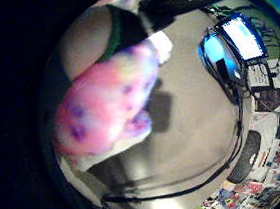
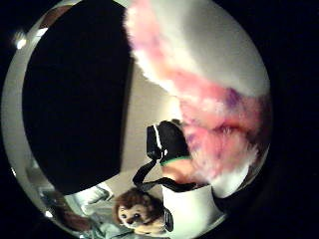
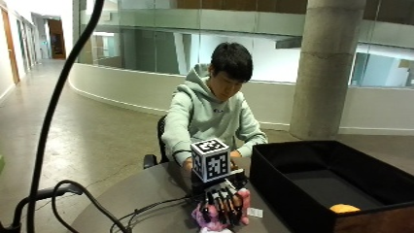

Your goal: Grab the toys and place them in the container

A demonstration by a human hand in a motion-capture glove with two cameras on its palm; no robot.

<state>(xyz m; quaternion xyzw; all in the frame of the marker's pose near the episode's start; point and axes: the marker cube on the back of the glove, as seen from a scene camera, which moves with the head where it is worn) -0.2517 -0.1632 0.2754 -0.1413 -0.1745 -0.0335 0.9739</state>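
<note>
Nearest my outside camera, black cables loop over the near edge of the round grey table, and just behind them I see the black-gloved right hand set on top of a fluffy pink, white and purple plush toy, its fingers curled down over the fur and grasping it. That toy sits on the table close to the near left corner of the large black rectangular fabric container, touching the tabletop as far as I can tell. I count one small yellow-orange toy inside the container, lying near its front wall. From the thumb side palm camera I count one more toy, a brown-maned lion plush, beside the person's pale green hoodie. That makes three toys in all, one container, one table. The person sits at the far edge of the table in a wide hall with a polished concrete floor, one thick round concrete column and a curved run of glass walls. I cannot make out the bare hand.
</note>
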